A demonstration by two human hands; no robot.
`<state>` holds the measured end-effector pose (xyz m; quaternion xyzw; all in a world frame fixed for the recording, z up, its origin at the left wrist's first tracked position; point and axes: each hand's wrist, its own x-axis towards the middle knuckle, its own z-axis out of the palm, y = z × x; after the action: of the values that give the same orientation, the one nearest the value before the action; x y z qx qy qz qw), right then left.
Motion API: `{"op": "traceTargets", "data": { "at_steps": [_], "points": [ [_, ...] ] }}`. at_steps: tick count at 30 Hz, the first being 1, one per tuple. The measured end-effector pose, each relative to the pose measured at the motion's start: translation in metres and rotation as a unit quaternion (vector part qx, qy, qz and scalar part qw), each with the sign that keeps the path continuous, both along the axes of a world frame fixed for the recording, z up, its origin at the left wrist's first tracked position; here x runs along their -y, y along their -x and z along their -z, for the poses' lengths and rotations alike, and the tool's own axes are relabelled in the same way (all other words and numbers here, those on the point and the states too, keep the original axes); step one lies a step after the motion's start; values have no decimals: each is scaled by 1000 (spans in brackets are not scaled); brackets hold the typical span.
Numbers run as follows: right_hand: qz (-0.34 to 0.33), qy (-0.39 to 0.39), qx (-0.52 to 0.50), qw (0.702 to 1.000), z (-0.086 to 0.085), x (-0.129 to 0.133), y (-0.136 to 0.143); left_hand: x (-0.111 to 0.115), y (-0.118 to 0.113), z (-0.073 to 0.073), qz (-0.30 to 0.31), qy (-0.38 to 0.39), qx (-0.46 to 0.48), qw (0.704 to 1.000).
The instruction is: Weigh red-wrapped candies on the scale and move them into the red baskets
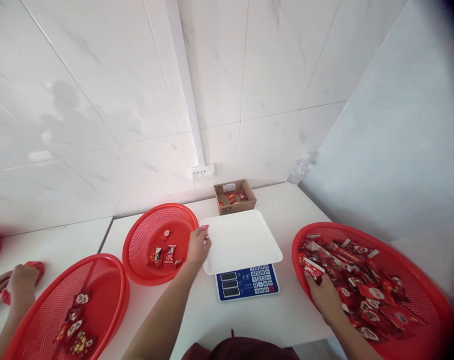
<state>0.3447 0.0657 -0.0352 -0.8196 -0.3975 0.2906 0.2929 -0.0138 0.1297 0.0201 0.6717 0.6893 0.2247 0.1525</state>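
The right hand [322, 290] is at the near-left rim of the large red plastic basket [429, 295], its grip closed on a red-and-white packet [314, 270] between thumb and fingers. That basket is heaped with wrapped snack packets [369, 292], mostly red, lying at all angles.

The left hand [200, 245] is at the left edge of a white tray [242, 242], its grip pinched shut, with a small red wrapped piece [204, 227] showing at the fingertips. The tray lies flat on a digital scale [247, 282], whose blue panel of keys and dark displays shows along the near side.

Just beyond the tray, an open cardboard box [235, 204] holds a few red packets. Left of the tray, a round red basket [138, 245] contains a handful of small packets, and nearer the person another red basket [110, 300] holds several more. All these stand on a white desk [196, 310]. A clear plastic bottle [299, 170] is by the wall at the far right corner, and a power socket [203, 172] is behind the box.

At the far left, a co-worker's hands [22, 282] are at a red item [37, 267], too partly hidden to identify.
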Motion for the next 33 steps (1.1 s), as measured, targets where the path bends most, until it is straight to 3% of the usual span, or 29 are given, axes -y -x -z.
{"op": "traceTargets", "data": {
  "at_steps": [3,6,8,11,13,15,18,21,24,27,30,33],
  "points": [
    [55,-21,-5,998,-14,-1,7,18,46,-9,-82,-4,17,996],
    [15,-96,-100,990,-41,-7,30,28,50,-11,-98,14,63,993],
    [-69,-74,-221,970,-62,-11,53,33,26,-11,-71,37,109,991],
    [-214,-28,-353,910,-89,-15,89,39,-27,-17,-2,85,204,975],
    [-282,-10,-380,881,-101,-14,106,45,-59,-25,65,166,397,901],
    [-320,-2,-389,864,-107,-12,116,50,-80,-36,68,199,487,848],
    [-313,10,-410,857,-108,-7,119,57,-89,-49,35,206,557,804],
    [-270,32,-414,869,-103,-5,117,61,-87,-54,11,206,599,774],
    [-259,26,-367,893,-98,-6,118,64,-86,-48,-10,217,611,761],
    [-259,26,-335,906,-92,-7,121,64,-85,-38,-33,233,593,770],
    [-252,41,-353,900,-83,-6,123,62,-84,-29,-53,234,592,770],
    [-239,40,-387,890,-75,-2,121,60,-85,-25,-70,238,621,743]
  ]
}}
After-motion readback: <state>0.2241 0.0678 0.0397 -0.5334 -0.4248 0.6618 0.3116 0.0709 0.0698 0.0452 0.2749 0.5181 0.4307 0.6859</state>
